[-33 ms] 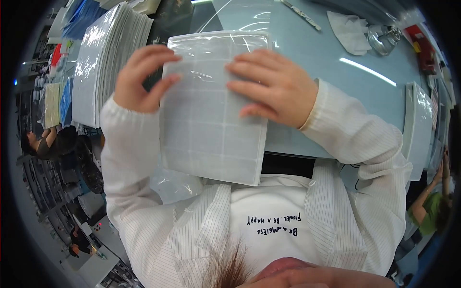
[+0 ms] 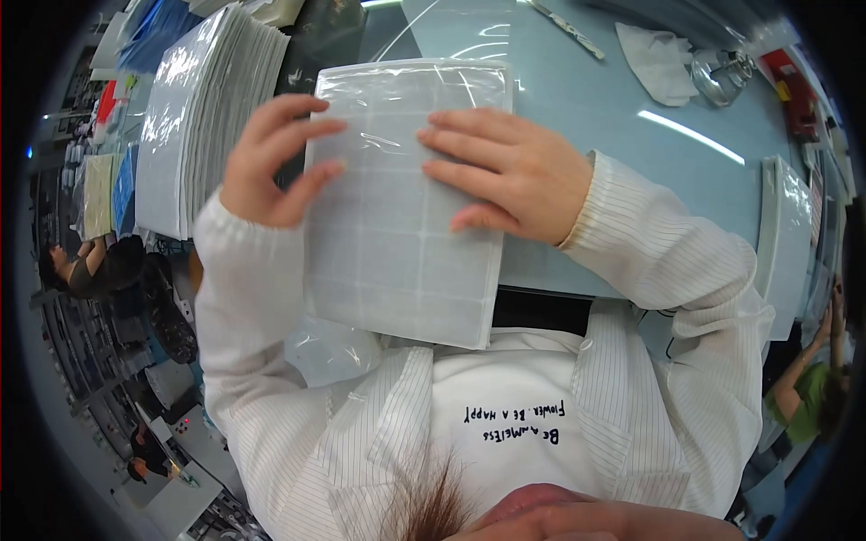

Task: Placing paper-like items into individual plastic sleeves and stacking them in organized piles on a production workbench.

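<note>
"Sheet point(image 2: 388, 270): are we seeing it all?"

"No, our splayed right hand point(image 2: 519, 176) is covering some; our left hand point(image 2: 271, 162) is arching wide at its edge, contact unclear. It's overhanging our glossy table point(image 2: 586, 99), a cropped co-worker point(image 2: 803, 406) showing beyond."

Pale grid over greyish-white sheets point(image 2: 388, 257); blue-grey tabletop point(image 2: 577, 113)

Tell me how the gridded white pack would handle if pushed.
The gridded white pack may slide: its surface looks glossy. It's probably fairly stiff, overhanging the table without obvious sagging. Lying flat, it seems unlikely to roll.
</note>
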